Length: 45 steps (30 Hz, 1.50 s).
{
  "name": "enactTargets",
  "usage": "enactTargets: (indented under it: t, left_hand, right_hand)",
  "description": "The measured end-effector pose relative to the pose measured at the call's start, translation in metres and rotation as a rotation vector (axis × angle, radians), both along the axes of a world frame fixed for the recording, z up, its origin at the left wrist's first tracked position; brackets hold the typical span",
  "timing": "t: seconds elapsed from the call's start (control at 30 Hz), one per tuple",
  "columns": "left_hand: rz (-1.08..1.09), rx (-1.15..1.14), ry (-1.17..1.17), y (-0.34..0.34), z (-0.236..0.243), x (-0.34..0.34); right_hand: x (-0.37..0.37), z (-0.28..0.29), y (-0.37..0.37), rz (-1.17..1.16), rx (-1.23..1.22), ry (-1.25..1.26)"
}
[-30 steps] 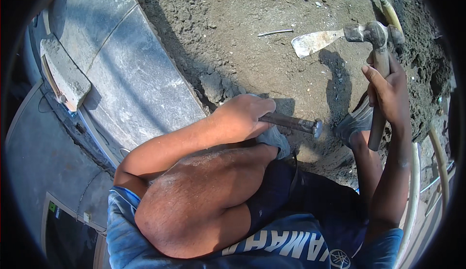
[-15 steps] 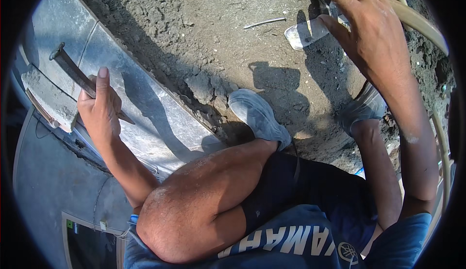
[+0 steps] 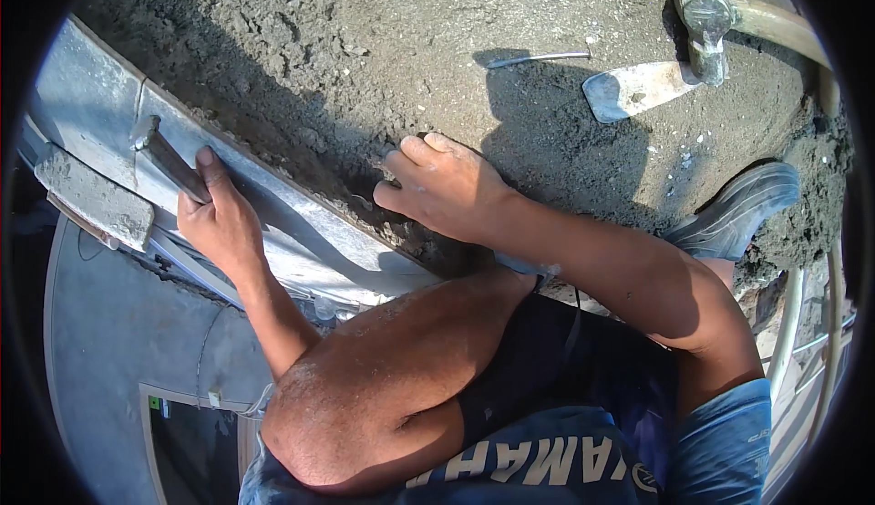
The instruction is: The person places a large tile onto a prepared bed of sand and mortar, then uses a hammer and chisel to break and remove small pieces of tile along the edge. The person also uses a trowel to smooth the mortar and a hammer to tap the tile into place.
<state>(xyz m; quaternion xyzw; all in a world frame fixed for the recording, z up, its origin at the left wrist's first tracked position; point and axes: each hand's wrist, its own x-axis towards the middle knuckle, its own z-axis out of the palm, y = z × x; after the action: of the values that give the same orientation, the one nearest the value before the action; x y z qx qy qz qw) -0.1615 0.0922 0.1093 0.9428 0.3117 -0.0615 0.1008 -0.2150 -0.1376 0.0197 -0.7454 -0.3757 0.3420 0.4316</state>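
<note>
Right hand (image 3: pixel 447 188) has moved, head view, from the one hammer (image 3: pixel 706 17), far right across one scraper (image 3: pixel 633 92), to the soil (image 3: pixel 273 31) beside the slabs (image 3: pixel 96 90), fingers curled, contents cannot be told; left hand (image 3: pixel 221 222) clamped round one chisel (image 3: pixel 170 163) over the left slabs.

chisel (image 3: pixel 173 166) in left grip (image 3: pixel 221 230), tiles (image 3: pixel 310 224) beneath it, soil (image 3: pixel 401 77) under right grip (image 3: pixel 448 186), nail (image 3: pixel 540 57), scraper (image 3: pixel 636 92) and hammer (image 3: pixel 706 18) ahead and right of that
</note>
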Motion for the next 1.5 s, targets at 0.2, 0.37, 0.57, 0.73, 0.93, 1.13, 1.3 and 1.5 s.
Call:
enactTargets:
  t: [0.2, 0.37, 0.57, 0.73, 0.93, 1.13, 1.3, 1.5]
  left_hand:
    - [0.003, 0.017, 0.055, 0.000, 0.002, 0.001]
    - [0.000, 0.024, 0.055, 0.008, -0.001, -0.001]
    - [-0.055, 0.023, 0.040, 0.006, -0.004, 0.003]
    - [0.013, 0.066, 0.101, 0.010, 0.000, -0.007]
    - [-0.016, 0.052, 0.083, 0.011, -0.018, -0.012]
    - [-0.021, 0.082, 0.043, 0.008, -0.035, -0.007]
    - [0.049, 0.100, 0.079, 0.016, -0.029, -0.015]
    - [-0.158, -0.160, -0.025, 0.023, 0.009, 0.005]
  right_hand:
    - [0.010, 0.021, -0.026, 0.061, -0.158, 0.061]
    - [0.038, 0.037, -0.038, -0.065, -0.208, 0.258]
    - [0.114, 0.076, -0.093, -0.179, -0.268, 0.327]
    - [0.161, 0.141, -0.146, -0.173, -0.390, 0.118]
    - [0.209, 0.246, -0.193, -0.125, -0.565, -0.067]
    - [0.213, 0.233, -0.240, -0.232, -0.434, -0.149]
    - [0.183, 0.199, -0.253, -0.204, -0.452, -0.015]
    - [0.130, 0.129, -0.275, -0.104, -0.379, 0.069]
